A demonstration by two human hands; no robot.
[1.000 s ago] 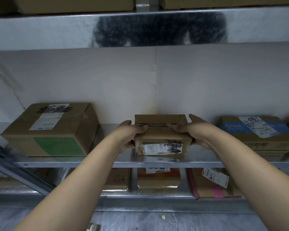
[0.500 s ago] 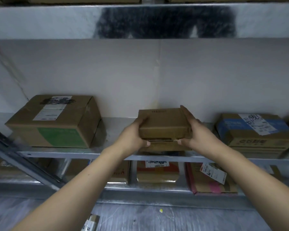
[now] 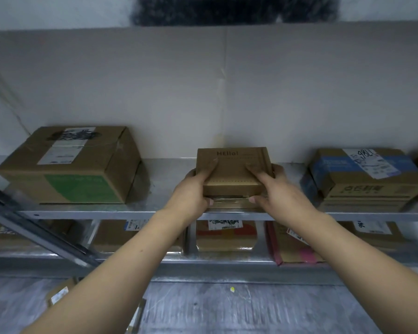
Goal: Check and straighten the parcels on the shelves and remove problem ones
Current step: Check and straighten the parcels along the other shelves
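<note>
Hands Are Turning the "Hello!" Box

Hands are holding the small brown box (image 3: 233, 172) on the middle metal shelf (image 3: 155, 210). Your left hand (image 3: 193, 194) and right hand (image 3: 279, 194) are gripping its two sides, fingers clamped on top and thumbs pressing the front. "Hello!" is showing on its top now; a second ago a scribbled white label was facing you. "98LL" is showing on the blue-banded box (image 3: 369, 179) to the right.

This is a parcel storeroom: 2 metal shelves (image 3: 140, 214) run along a plain white wall (image 3: 179, 92), lined with brown cardboard parcels (image 3: 73, 165), most wearing printed shipping labels (image 3: 63, 150) or handwritten numbers, bare grey floor (image 3: 227, 309) below.
</note>
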